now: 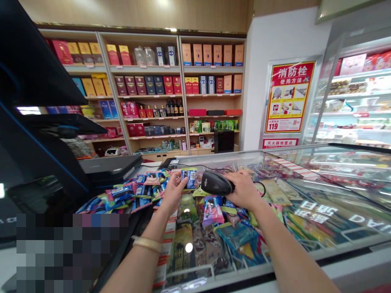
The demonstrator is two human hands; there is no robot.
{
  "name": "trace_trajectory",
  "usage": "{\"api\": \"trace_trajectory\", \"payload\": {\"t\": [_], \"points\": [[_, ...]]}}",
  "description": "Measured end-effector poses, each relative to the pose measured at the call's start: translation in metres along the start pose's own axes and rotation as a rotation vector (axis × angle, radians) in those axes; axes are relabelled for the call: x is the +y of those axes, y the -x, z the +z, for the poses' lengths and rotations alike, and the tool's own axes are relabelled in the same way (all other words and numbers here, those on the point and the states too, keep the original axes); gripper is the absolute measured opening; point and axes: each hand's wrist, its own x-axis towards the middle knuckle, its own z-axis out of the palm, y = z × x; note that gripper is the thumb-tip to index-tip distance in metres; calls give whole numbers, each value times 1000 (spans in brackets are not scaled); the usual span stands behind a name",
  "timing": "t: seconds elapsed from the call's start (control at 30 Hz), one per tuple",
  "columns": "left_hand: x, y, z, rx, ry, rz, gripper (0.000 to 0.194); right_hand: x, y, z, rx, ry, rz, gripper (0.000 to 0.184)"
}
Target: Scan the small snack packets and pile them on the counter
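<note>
A black barcode scanner [216,183] is gripped in my right hand [244,188], its head turned left toward the small blue snack packet [190,179] in my left hand [174,187]. A barcode-like label shows on that packet. Beneath and around my right hand lie more packets, among them a pink one [213,211] with a cartoon figure, on the freezer's glass top [195,244]. Left of my left hand, a larger heap of colourful packets [122,197] spreads toward the checkout machine.
A dark checkout machine with a screen [33,53] stands close on the left, beside a black flat device [110,167]. Packaged goods show through the freezer glass. Behind are shelves of boxed bottles [159,85], a red notice [289,97] and a lit display fridge [360,93].
</note>
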Motion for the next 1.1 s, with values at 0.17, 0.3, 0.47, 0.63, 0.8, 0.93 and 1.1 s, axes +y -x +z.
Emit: {"api": "trace_trajectory", "payload": {"t": [0.17, 0.3, 0.47, 0.63, 0.8, 0.93, 1.1], "points": [[-2, 0, 0, 4, -10, 1, 54, -1, 0, -1, -27, 1, 13, 28], [-5, -1, 0, -9, -6, 5, 52, 3, 0, 1, 24, 4, 17, 28], [-11, 0, 10, 31, -99, 128, 47, 18, 2, 2, 254, 95, 112, 28], [-17, 11, 32, -21, -335, 385, 27, 31, 5, -1, 482, 96, 251, 25], [-24, 24, 45, -149, -498, 556, 16, 37, 5, -1, 545, 118, 304, 25], [-23, 31, 46, -344, -639, 661, 4, 38, 6, 0, 557, 146, 322, 26], [-21, 36, 45, -445, -697, 696, 21, 39, 6, 0, 560, 156, 309, 28]]}}
